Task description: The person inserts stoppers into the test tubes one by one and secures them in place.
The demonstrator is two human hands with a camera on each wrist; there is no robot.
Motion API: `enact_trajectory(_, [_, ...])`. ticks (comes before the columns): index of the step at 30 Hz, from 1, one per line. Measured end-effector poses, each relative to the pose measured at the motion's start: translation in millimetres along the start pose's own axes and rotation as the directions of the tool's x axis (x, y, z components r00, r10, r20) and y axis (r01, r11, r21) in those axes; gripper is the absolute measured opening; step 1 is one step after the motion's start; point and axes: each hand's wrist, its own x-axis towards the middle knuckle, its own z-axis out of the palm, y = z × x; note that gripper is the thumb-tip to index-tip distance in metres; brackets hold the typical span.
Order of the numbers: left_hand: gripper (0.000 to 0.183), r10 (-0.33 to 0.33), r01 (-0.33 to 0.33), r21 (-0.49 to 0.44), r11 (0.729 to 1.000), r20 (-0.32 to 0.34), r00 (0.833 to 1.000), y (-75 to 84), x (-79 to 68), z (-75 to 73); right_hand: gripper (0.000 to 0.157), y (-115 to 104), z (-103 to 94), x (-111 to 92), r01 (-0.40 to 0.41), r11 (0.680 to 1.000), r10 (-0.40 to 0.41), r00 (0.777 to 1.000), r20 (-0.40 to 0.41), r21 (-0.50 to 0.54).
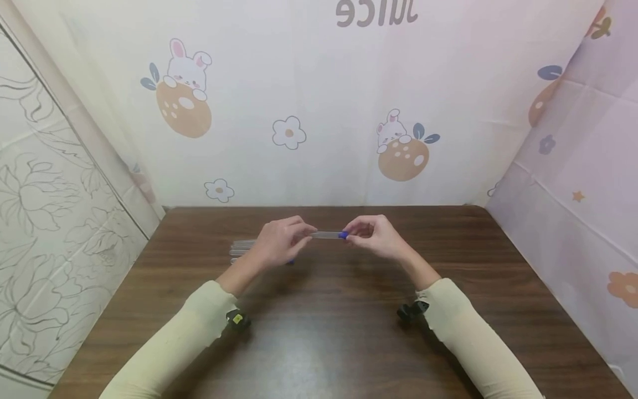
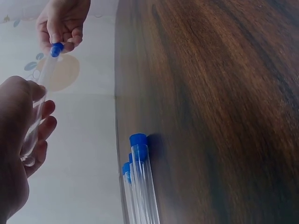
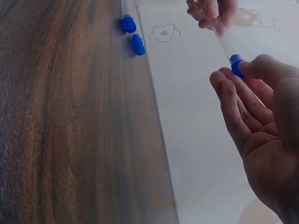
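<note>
A clear test tube is held level above the table between both hands, its blue stopper at the right end. My left hand grips the tube's glass body, with the rounded bottom showing by the fingers in the left wrist view. At the other end my right hand pinches the stopper between thumb and fingers. The stopper is in the tube's mouth; how deep I cannot tell. Several more test tubes with blue stoppers lie side by side on the table, partly hidden behind my left hand in the head view.
The brown wooden table ends at a back edge against a patterned white curtain. Similar cloth hangs at the right, and a flower-drawn panel stands at the left. Both wrists wear small black cameras.
</note>
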Motion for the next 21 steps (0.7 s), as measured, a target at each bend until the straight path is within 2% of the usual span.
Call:
enact_trajectory(5, [0.015, 0.051, -0.050, 0.067, 0.996, -0.011, 0.999, -2.4, -1.5, 0.0, 0.014, -1.5, 0.1, 0.1, 0.015, 1.000, -0.015, 1.000, 0.015, -0.002])
enact_trajectory(10, [0.013, 0.081, -0.079, 0.053, 0.995, -0.036, 0.996, -6.5, -4.7, -1.7, 0.021, -4.1, -2.2, -0.9, 0.029, 0.999, -0.028, 0.999, 0.034, -0.023])
enact_trajectory(14, [0.014, 0.065, -0.065, 0.022, 0.998, -0.031, 0.997, -8.7, -8.8, -5.6, 0.022, -5.7, -6.4, -2.9, 0.019, 0.998, -0.017, 0.999, 0.029, -0.062])
enact_trajectory(21, [0.015, 0.019, -0.018, 0.030, 0.999, -0.019, 1.000, -14.1, -17.9, -12.7, 0.021, -6.9, -14.5, -6.0, 0.029, 0.997, -0.027, 0.999, 0.027, -0.074])
